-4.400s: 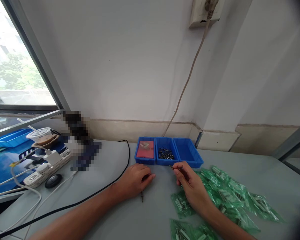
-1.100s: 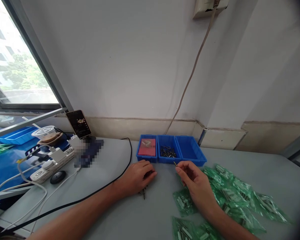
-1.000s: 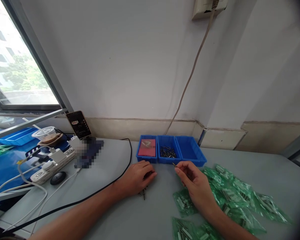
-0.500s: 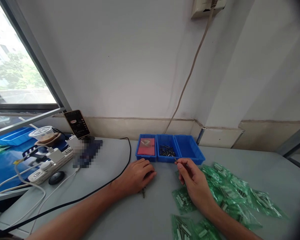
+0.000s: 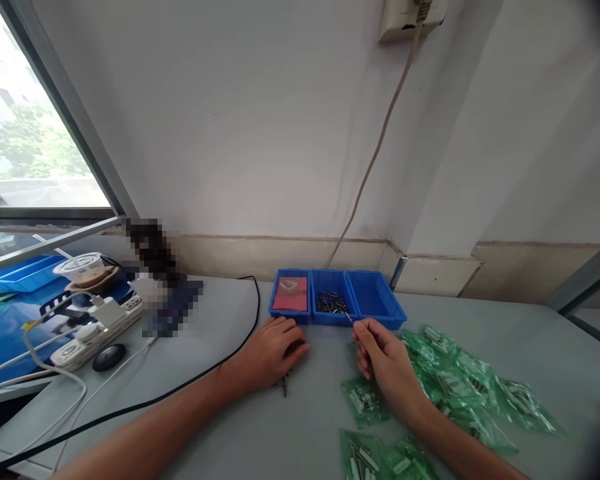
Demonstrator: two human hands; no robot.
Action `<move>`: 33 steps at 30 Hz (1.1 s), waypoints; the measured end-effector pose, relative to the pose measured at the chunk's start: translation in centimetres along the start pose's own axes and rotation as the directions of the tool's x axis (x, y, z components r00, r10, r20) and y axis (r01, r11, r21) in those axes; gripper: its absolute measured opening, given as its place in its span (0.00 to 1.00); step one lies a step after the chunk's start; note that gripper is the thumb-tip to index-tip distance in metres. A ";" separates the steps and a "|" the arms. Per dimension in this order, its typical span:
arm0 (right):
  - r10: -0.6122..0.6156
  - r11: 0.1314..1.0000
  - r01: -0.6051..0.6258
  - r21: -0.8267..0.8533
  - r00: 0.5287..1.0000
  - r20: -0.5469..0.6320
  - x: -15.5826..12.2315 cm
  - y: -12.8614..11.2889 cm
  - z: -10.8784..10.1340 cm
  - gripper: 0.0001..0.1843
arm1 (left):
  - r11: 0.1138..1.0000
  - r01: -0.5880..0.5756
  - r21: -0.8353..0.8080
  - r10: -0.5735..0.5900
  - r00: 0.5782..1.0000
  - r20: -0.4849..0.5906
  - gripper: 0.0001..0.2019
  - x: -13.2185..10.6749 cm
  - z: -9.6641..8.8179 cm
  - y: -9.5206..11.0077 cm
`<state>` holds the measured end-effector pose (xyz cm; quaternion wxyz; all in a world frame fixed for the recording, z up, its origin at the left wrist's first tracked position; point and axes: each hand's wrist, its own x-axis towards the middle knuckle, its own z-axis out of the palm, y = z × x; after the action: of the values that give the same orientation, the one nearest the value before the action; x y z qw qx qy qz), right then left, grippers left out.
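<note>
Drop risk: right hand (image 5: 384,359) is pinching a slim metal piece (image 5: 349,318) at the middle blue tray (image 5: 331,321), by the tabletop's (image 5: 305,440) back edge — slipping fingertips could lose it. Left hand (image 5: 273,350) is partly covering loose pieces (image 5: 285,385) — can't tell its grip; sliding could scatter them.

On the desk (image 5: 310,427), near the wall (image 5: 260,133), a left bin (image 5: 303,318), a middle bin (image 5: 327,321) and a right bin (image 5: 375,293) stand in a row. The left bin holds a sheet (image 5: 289,301), the middle bin a heap of metal parts (image 5: 331,304). Before the left bin, the left hand (image 5: 276,350) lies on the desk, loose metal parts (image 5: 285,385) at its near side. Before the right bin, the right hand (image 5: 386,360) has one metal part (image 5: 349,318) in its fingers (image 5: 375,329); plastic bags (image 5: 465,380) lie to its right. Well left, beyond a cable (image 5: 259,307), sits a power strip (image 5: 99,337), with a cup (image 5: 81,269) behind.
</note>
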<state>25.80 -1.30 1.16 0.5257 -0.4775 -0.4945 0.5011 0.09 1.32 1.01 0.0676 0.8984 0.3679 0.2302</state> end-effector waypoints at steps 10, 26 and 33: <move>0.014 0.996 -0.010 0.088 0.999 -0.037 1.3 -0.1 0.2 0.25 | 0.996 0.061 -0.066 -0.061 0.998 0.007 0.09 0.6 0.5 0.1; -0.114 0.972 0.144 -0.186 0.980 0.164 -0.9 0.0 0.4 0.23 | 0.996 0.015 -0.088 -0.005 0.993 0.121 0.16 0.9 -1.8 0.8; -0.159 0.943 0.207 -0.262 0.968 0.193 -1.1 -0.4 -0.2 0.19 | 0.998 0.032 0.048 -0.040 0.987 0.158 0.30 -3.8 -3.8 1.6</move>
<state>26.02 -2.44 1.52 0.4534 -0.4545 -0.6455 0.4137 -3.03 -2.66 3.45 0.0805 0.9084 0.3826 0.1483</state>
